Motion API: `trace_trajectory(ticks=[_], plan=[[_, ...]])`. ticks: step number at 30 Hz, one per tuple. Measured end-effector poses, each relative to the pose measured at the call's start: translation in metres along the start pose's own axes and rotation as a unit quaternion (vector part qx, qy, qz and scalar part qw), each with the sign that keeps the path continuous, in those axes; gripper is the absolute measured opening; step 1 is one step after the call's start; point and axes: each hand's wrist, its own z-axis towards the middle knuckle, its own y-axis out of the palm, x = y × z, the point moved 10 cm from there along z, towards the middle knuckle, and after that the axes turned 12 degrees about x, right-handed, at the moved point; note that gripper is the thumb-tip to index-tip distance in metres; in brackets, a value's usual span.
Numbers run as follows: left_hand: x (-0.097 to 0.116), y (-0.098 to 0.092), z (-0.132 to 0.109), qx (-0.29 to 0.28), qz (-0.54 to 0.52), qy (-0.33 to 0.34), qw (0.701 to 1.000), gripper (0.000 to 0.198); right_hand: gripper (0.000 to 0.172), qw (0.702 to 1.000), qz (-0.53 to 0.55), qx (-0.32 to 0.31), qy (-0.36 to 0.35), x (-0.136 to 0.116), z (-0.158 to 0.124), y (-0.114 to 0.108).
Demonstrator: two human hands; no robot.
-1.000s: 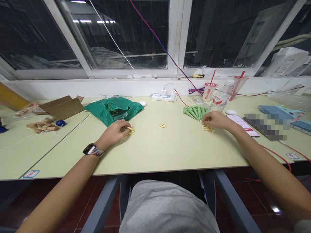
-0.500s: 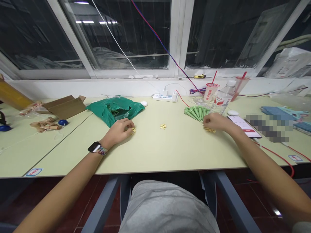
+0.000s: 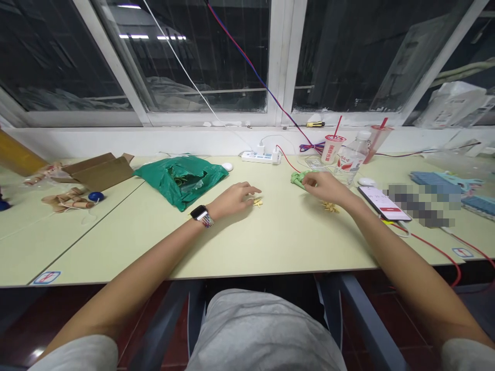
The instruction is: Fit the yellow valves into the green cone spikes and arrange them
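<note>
My left hand (image 3: 232, 201) rests flat on the pale green table top (image 3: 270, 242), fingers extended, its fingertips touching a small cluster of yellow pieces (image 3: 257, 202). My right hand (image 3: 325, 186) lies farther right, its fingers on a bunch of green paper cones (image 3: 297, 179), which are partly hidden beneath them. Just below that hand, a second cluster of yellow pieces (image 3: 329, 206) lies on the table. A watch and a beaded bracelet circle my left wrist.
A green plastic bag (image 3: 181, 180) and an open cardboard box (image 3: 100, 170) lie to the left. Behind my right hand stand a power strip (image 3: 261, 157), a red-straw cup (image 3: 330, 147) and a water bottle (image 3: 350, 162). A phone (image 3: 382, 203) and red cable lie right.
Both hands have moved. My left hand slid right to the middle yellow pieces. My right hand moved left onto the green cones, whose fan shape has drawn together.
</note>
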Motion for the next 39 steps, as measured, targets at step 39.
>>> trace_trajectory(ticks=[39], plan=[[0.041, 0.0, -0.015, 0.134, -0.154, 0.032, 0.978, 0.017, 0.032, 0.942, 0.323, -0.088, 0.007, -0.079, -0.024, 0.082]])
